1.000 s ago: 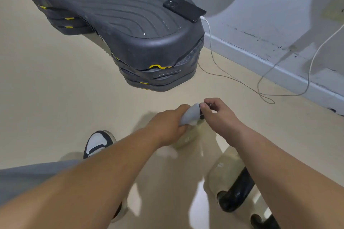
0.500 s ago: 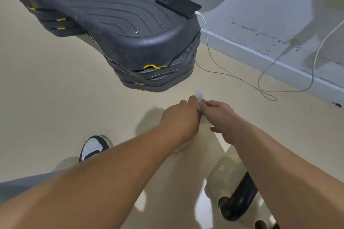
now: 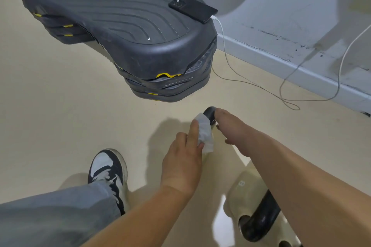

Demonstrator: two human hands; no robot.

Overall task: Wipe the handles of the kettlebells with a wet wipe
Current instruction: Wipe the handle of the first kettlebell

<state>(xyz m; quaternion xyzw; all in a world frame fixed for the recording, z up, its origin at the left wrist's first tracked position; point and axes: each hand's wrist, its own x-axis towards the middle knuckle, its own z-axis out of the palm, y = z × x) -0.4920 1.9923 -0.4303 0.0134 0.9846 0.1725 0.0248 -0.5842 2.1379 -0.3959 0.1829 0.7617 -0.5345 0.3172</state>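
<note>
Beige floor (image 3: 60,106) with a step platform (image 3: 120,26) at 11 o'clock; just below centre, toward 6 o'clock, the left hand (image 3: 182,158) bunches a wet wipe (image 3: 204,133) in curled fingers and presses it to the black handle (image 3: 208,112) of a mostly hidden kettlebell, while the right hand (image 3: 230,126) curls its fingers over the handle's far end. A second kettlebell (image 3: 241,188) lies at 5 o'clock. The wipe is probably limp and light, best wrapped round the bar; the kettlebells are likely heavy and rigid, slick when wet, and best steadied at the handle.
</note>
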